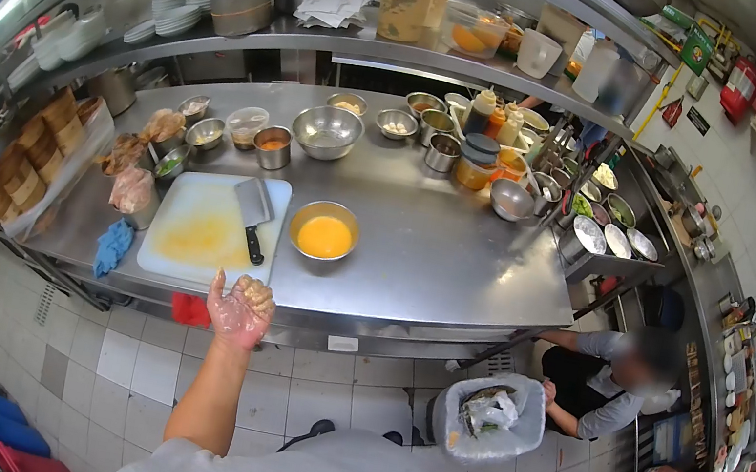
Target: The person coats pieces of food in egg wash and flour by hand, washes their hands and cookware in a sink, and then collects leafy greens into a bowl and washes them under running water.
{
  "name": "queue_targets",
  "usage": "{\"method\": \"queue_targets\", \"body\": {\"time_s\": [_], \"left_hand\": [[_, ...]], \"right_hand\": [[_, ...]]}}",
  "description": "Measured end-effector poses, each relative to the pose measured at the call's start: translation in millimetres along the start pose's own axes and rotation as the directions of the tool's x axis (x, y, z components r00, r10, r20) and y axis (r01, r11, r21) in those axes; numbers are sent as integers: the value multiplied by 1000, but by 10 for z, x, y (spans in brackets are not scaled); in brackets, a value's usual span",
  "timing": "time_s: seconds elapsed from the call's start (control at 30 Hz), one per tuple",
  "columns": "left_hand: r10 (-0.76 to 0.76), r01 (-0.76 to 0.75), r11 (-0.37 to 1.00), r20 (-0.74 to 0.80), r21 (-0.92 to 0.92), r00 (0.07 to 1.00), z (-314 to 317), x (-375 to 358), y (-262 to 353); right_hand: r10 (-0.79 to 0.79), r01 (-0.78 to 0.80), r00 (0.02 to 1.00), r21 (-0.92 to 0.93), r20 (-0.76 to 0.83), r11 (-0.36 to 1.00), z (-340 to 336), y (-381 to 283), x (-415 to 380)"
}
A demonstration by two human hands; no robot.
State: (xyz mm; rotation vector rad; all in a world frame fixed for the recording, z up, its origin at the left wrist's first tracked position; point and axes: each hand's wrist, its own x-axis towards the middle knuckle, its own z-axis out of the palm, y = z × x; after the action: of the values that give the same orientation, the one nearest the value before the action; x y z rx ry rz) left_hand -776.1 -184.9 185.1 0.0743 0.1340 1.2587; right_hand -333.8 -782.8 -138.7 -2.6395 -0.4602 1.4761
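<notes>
My left hand [240,310] is raised palm up in front of the table's near edge. Its thumb stands apart, the fingers are loosely curled, and wet yellowish residue coats the skin; I see nothing held in it. Just beyond lies a white cutting board [192,224] with yellow stains. A cleaver [253,206] rests on its right part, the black handle towards me. Right of the board stands a metal bowl [348,249] of yellow liquid that looks like beaten egg [324,236]. My right hand is out of view.
A blue cloth [113,247] lies left of the board. Several metal bowls and a large bowl [326,133] stand behind, with sauce bottles [481,112] at the back right. A shelf [330,39] crosses above. On the floor right, a person [612,382] crouches beside a lined bin [484,451].
</notes>
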Motion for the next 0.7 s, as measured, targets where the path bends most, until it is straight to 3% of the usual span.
{"method": "queue_targets", "body": {"time_s": [0.17, 0.37, 0.43, 0.7], "left_hand": [[22, -21, 1000, -19, 19, 1000, -34, -51, 92], [20, -22, 999, 85, 23, 996, -127, -79, 178], [37, -39, 999, -55, -33, 998, -54, -109, 173], [36, -36, 999, -13, -37, 999, -188, -100, 186]], "right_hand": [[-10, 9, 1000, -63, -16, 998, 8, -146, 173], [-35, 32, 999, -122, -25, 992, -19, -265, 315], [-46, 42, 999, -140, -27, 989, -33, -298, 355], [-90, 80, 995, -202, -36, 976, -89, -377, 457]]}}
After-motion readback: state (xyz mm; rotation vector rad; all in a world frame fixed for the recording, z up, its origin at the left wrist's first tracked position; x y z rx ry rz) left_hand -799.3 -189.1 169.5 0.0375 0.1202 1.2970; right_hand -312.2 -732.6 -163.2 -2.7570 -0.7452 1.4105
